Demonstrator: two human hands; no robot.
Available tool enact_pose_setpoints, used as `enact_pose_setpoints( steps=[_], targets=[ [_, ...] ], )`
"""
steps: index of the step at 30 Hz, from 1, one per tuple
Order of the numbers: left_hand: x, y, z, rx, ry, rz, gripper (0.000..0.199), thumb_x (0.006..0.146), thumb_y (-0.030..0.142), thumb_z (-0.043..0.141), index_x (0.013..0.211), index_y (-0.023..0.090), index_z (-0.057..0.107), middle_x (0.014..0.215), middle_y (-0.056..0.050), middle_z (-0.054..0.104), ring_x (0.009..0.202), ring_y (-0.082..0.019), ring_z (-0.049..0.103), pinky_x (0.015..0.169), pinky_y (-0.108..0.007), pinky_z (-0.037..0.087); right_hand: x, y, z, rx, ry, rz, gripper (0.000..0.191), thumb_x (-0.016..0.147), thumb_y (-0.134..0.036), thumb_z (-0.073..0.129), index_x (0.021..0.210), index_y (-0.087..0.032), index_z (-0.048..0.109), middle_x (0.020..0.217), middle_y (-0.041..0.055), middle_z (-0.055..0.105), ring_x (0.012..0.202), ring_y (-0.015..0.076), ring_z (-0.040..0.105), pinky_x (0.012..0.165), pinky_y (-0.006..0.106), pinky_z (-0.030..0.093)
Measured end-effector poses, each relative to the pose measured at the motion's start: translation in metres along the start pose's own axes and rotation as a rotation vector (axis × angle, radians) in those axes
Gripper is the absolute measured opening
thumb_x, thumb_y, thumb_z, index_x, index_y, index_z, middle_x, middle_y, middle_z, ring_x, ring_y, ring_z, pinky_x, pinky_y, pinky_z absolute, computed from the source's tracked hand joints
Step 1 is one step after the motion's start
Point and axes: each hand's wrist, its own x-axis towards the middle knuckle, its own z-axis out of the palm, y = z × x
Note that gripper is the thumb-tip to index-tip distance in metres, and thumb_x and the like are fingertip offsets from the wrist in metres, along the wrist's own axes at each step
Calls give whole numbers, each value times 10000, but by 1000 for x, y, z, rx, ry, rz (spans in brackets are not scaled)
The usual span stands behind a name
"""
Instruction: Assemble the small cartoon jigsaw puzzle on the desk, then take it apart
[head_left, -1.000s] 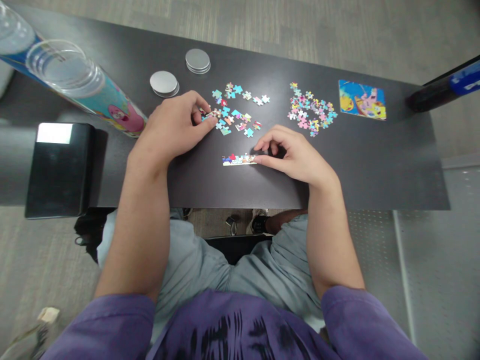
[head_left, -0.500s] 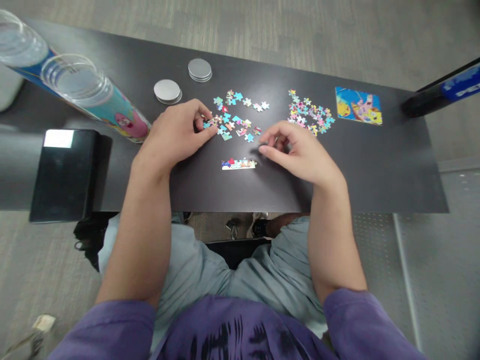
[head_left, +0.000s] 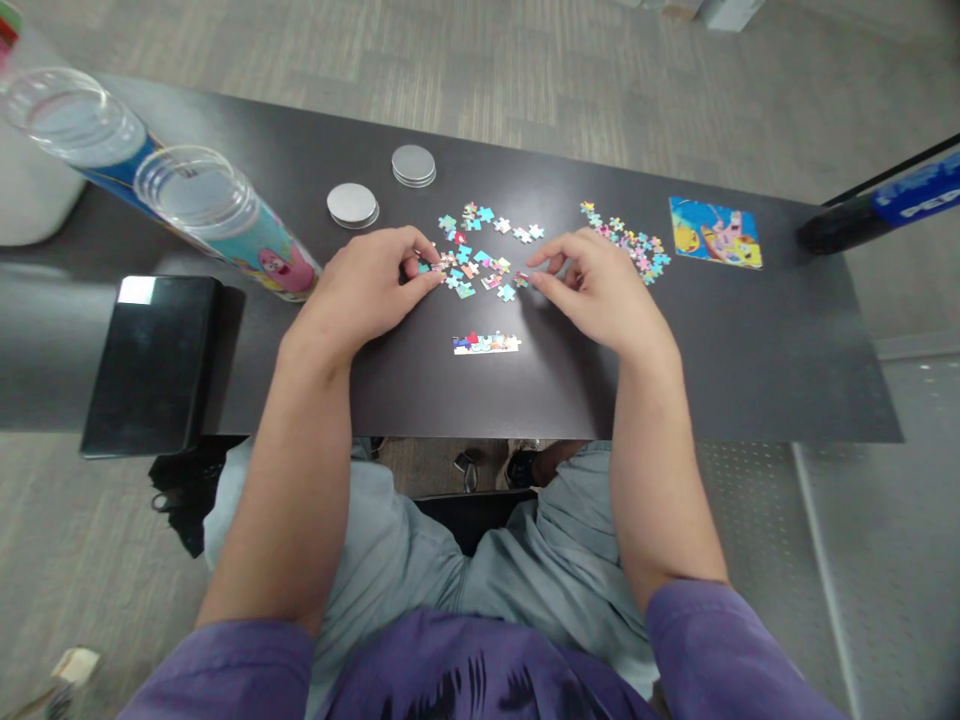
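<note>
Loose jigsaw puzzle pieces [head_left: 484, 260] lie spread on the dark table between my hands. My left hand [head_left: 367, 285] rests at their left edge, fingers curled, thumb and forefinger closed around a small puzzle piece [head_left: 424, 267] that they partly cover. On the other side, my right hand [head_left: 596, 290] hovers low with thumb and forefinger a little apart. Its fingertips are beside a reddish puzzle piece [head_left: 521, 279] at the right of the group. Nearer to me lies a joined strip of puzzle pieces [head_left: 486, 344] with a straight white lower edge.
A denser heap of puzzle pieces [head_left: 637, 245] lies right of my right hand, by a picture card [head_left: 716, 232]. Stacked silver discs [head_left: 413, 163] and more discs [head_left: 352, 204] are at the back. Clear-topped tubes [head_left: 262, 245] and a black box [head_left: 152, 365] stand left; a dark bottle [head_left: 847, 225] stands right.
My right hand has moved slightly up to the edge of the loose pieces, its fingertips now beside the reddish piece. My left hand stays at the left edge. The whole view has shifted slightly.
</note>
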Motion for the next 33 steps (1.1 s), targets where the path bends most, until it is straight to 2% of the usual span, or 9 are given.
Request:
enact_pose_setpoints(
  steps=[6,11,15,19,25,29,33],
  targets=[
    [0,-4,2,-3,0,48,235,1091,312,830,1292,298,953,960,-25,774,796,-244,623,790,-433,454,3,8,15,-65,-28,18,95,1120,-377,837,1197,-342,881,1120,115,805,987,389,745,1020,617,653],
    [2,-7,5,13,44,89,245,1092,259,809,1253,307,987,1020,-40,781,815,-240,626,815,-425,493,4,16,16,-99,56,28,189,1175,-352,720,1321,-340,839,1171,120,784,1061,397,751,1091,616,635],
    [3,-10,5,-15,94,77,254,1075,213,788,1248,284,960,1038,-42,785,830,-241,626,882,-431,571,2,14,14,-78,54,12,48,1153,-384,756,1173,-351,785,1120,124,780,1055,398,725,1100,633,606],
    [3,-15,4,-1,138,24,277,1007,147,781,1218,279,904,1081,-44,794,823,-237,603,886,-437,598,1,13,16,-88,30,11,76,1082,-376,767,1100,-340,831,1085,131,789,1081,433,760,1063,653,617],
    [1,-15,-1,-1,151,-23,236,979,152,805,1178,263,867,1173,-53,798,806,-217,608,923,-454,621,1,16,17,-84,0,22,308,1056,-323,766,1317,-349,928,1116,125,813,1075,435,783,1065,654,650],
    [-1,-12,-2,-1,113,-31,194,994,192,843,1173,263,871,1242,-74,813,843,-229,645,952,-467,632,1,17,16,-65,-5,16,333,1075,-345,765,1372,-365,916,1124,129,820,1114,454,804,1114,694,655],
    [-1,-12,-4,17,92,-24,185,1011,231,851,1182,279,901,1216,-77,826,856,-250,658,965,-483,641,0,15,15,-55,0,38,355,1075,-419,802,1415,-379,895,1091,120,829,1131,483,817,1136,741,664]
  ],
)
